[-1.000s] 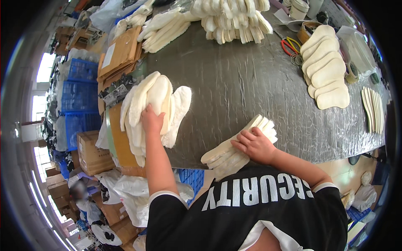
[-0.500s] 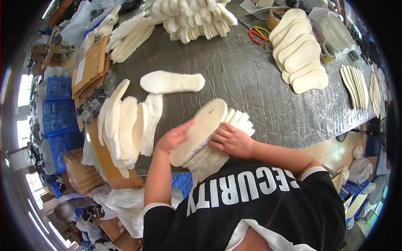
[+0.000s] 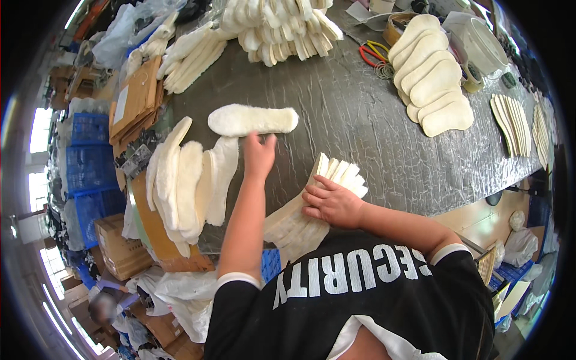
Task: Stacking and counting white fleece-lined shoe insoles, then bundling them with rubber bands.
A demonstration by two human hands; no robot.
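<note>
A pale, fleecy insole (image 3: 252, 120) lies crosswise on the grey-covered table. At its near edge is my left hand (image 3: 260, 155), thumb and fingers apart, with the fingertips at or just beside the fleece. My right hand (image 3: 334, 205) is laid over a leaning row of cream insoles (image 3: 294, 223) close to my body, its fingers gripping across them. The far ends of that row (image 3: 343, 174) fan out past my knuckles. Left of my left forearm is a loose pile of fleecy insoles (image 3: 186, 186).
Stacked fleecy insoles (image 3: 282, 30) stand at the far side. On the right are overlapping insoles (image 3: 435, 78), red-and-yellow-handled scissors (image 3: 375, 54), a tape roll (image 3: 473, 78) and a translucent tub (image 3: 480, 45). Cardboard (image 3: 137, 99) lies along the left edge; blue crates (image 3: 90, 162) stand beyond.
My left hand has moved away from the row, up to the crosswise insole. The insole it held no longer shows in it. My right hand stays on the row.
</note>
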